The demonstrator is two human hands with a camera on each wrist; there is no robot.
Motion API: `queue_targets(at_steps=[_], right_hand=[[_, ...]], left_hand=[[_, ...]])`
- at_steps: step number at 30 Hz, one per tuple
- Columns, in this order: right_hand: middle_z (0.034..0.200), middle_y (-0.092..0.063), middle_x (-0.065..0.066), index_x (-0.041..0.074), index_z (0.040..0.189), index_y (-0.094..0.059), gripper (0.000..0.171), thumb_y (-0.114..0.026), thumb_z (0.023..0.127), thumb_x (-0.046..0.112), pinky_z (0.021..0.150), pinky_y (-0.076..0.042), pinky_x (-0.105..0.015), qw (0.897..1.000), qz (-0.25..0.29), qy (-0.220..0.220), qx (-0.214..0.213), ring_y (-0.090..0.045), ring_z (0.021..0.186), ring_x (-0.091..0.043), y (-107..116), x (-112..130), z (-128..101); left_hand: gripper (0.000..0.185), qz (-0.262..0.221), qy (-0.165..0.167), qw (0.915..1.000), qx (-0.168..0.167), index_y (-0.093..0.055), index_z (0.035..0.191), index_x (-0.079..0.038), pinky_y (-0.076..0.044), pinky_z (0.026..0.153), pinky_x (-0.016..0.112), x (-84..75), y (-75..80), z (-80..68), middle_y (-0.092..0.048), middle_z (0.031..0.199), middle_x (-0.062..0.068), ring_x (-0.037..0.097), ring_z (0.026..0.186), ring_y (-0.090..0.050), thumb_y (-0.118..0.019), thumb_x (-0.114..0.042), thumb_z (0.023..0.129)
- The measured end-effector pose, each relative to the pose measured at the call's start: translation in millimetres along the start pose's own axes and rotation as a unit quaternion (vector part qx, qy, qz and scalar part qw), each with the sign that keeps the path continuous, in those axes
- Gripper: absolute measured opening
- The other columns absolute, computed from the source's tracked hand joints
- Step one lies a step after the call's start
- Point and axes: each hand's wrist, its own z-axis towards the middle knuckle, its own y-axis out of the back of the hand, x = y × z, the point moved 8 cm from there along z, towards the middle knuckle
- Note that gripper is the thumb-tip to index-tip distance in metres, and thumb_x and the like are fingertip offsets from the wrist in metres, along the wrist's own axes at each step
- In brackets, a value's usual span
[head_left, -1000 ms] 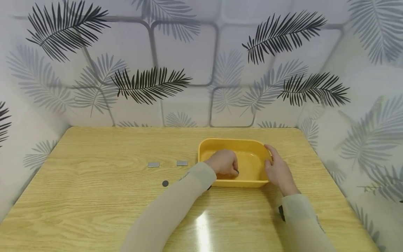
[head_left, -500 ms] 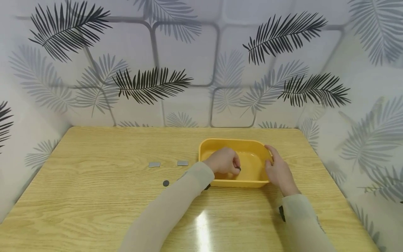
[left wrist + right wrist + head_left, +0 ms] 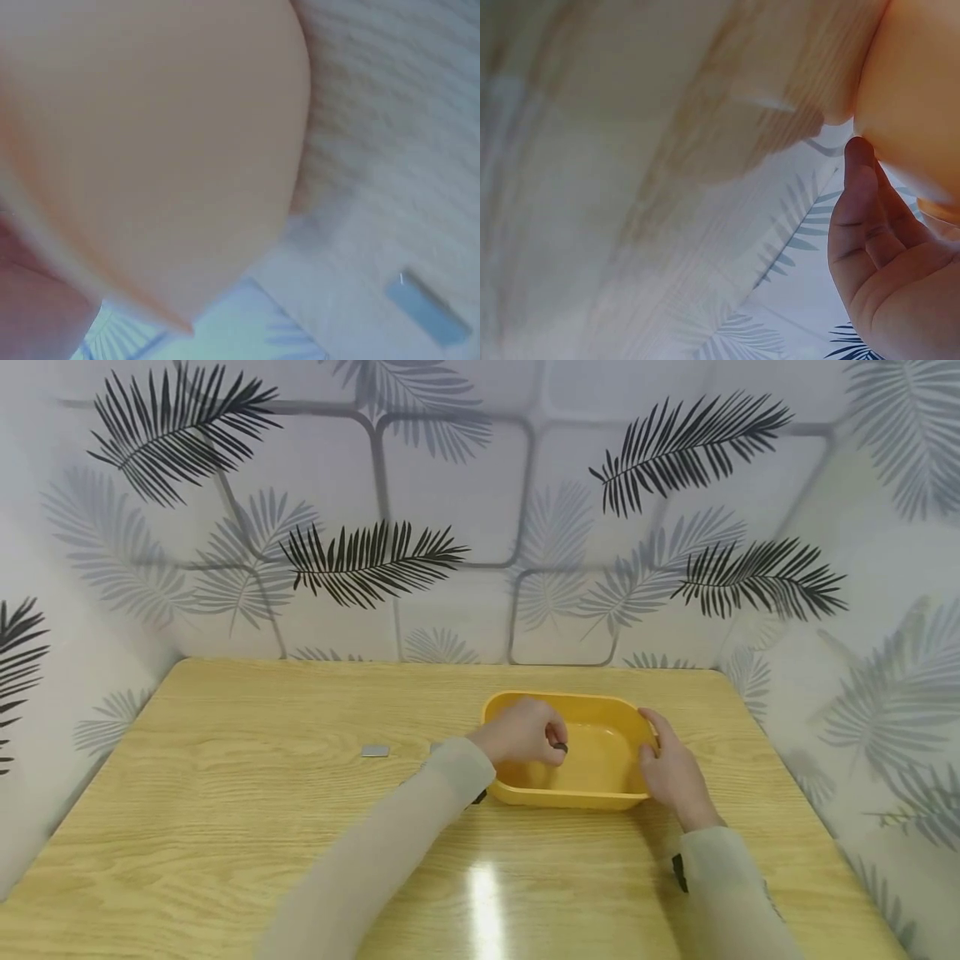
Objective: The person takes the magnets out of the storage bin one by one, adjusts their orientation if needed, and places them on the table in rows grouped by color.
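A small dark disc (image 3: 560, 747) is pinched in the curled left hand (image 3: 522, 732) over the yellow tub (image 3: 600, 793), whose long axis runs left-right on the tabletop (image 3: 225, 827). Its right end is touched by the relaxed right hand (image 3: 672, 772).

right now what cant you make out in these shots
- Small dark piece pinched by the left hand: too small in the head view to identify.
- Second grey tile: mostly hidden behind the left sleeve.
- Left wrist view: blurred, the yellow tub fills it.
- Right hand: its fingertips hidden by the tub's rim.
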Motion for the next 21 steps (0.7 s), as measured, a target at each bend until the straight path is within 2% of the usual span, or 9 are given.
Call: queue_targets(at_steps=[10,21], right_hand=[[0.144,-0.052,-0.037,0.016,0.164,-0.022,0.059,-0.035,0.107,0.017,0.061,-0.046,-0.030,1.000,-0.003,0.002,0.003,-0.062,0.081,-0.029,-1.8,-0.9,0.6],[0.141,-0.052,-0.037,0.014,0.164,-0.021,0.059,-0.034,0.107,0.017,0.061,-0.047,-0.030,1.000,-0.005,0.005,0.006,-0.062,0.084,-0.031,-0.3,2.2,-0.4]], left_hand=[[0.006,0.040,-0.009,0.9988,-0.029,-0.077,0.093,-0.016,-0.053,0.086,0.026,6.7,31.4,-27.5,-0.075,0.096,-0.005,0.011,0.091,-0.064,-0.073,-0.020,0.089],[0.005,0.032,0.000,0.9964,-0.079,-0.077,0.089,-0.017,-0.054,0.087,0.030,30.3,54.1,-65.7,-0.074,0.091,-0.005,0.014,0.089,-0.063,-0.072,-0.016,0.087]])
